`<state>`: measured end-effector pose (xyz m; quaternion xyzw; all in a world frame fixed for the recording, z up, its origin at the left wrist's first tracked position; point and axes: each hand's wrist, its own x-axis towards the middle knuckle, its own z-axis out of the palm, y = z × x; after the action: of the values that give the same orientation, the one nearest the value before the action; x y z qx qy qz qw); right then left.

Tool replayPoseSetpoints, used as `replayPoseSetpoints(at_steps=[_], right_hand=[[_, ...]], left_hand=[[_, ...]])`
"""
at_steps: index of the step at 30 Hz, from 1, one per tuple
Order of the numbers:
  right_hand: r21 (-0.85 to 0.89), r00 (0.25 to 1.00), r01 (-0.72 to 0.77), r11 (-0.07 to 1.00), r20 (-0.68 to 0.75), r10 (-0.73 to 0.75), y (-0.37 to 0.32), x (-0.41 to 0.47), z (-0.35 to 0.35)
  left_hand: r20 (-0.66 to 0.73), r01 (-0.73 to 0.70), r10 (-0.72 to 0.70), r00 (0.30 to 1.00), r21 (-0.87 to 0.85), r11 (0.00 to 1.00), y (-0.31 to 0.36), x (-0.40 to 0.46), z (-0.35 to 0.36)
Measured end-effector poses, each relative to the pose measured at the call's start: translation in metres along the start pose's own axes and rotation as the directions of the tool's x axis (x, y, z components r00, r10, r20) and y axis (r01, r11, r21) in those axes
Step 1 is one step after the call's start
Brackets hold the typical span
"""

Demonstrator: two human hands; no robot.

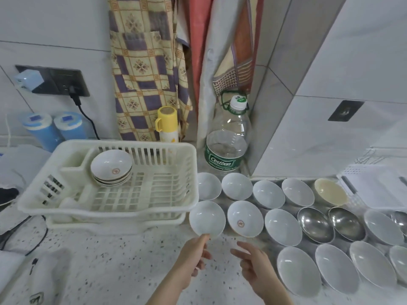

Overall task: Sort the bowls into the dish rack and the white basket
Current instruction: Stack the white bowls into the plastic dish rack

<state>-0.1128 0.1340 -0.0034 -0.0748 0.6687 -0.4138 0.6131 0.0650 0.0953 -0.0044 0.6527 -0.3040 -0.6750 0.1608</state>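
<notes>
The left hand is pinching the near rim of a white bowl just right of the dish rack; the right hand is hovering beside it, fingers relaxed and holding nothing. Everything is sitting on a speckled countertop below white tiled walls, with patterned cloths hanging behind. A small stack of bowls is leaning in the rack. Two steel bowls and one cream bowl are lying among the white ones. A clear bottle is showing "Cestbon".
</notes>
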Motion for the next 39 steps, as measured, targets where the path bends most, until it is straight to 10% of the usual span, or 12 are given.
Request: replayPoseSetpoints(at_steps=[6, 23, 39], right_hand=[[-0.221, 0.998, 0.055, 0.974, -0.025, -0.062, -0.004, 0.018, -0.007], [-0.095, 0.978, 0.104, 0.990, -0.172, -0.119, -0.012, 0.049, -0.003], [-0.106, 0.850, 0.441, 0.891, -0.269, -0.453, -0.020, -0.003, 0.011]], left_hand=[[-0.134, -0.006, -0.030, 0.991, -0.262, 0.965, -0.003, 0.025, 0.025], [-0.202, -0.105, 0.030, 0.979, -0.373, 0.922, -0.003, 0.051, 0.019], [0.028, -0.090, 0.089, 0.996, 0.029, 0.996, 0.003, -0.024, -0.039]])
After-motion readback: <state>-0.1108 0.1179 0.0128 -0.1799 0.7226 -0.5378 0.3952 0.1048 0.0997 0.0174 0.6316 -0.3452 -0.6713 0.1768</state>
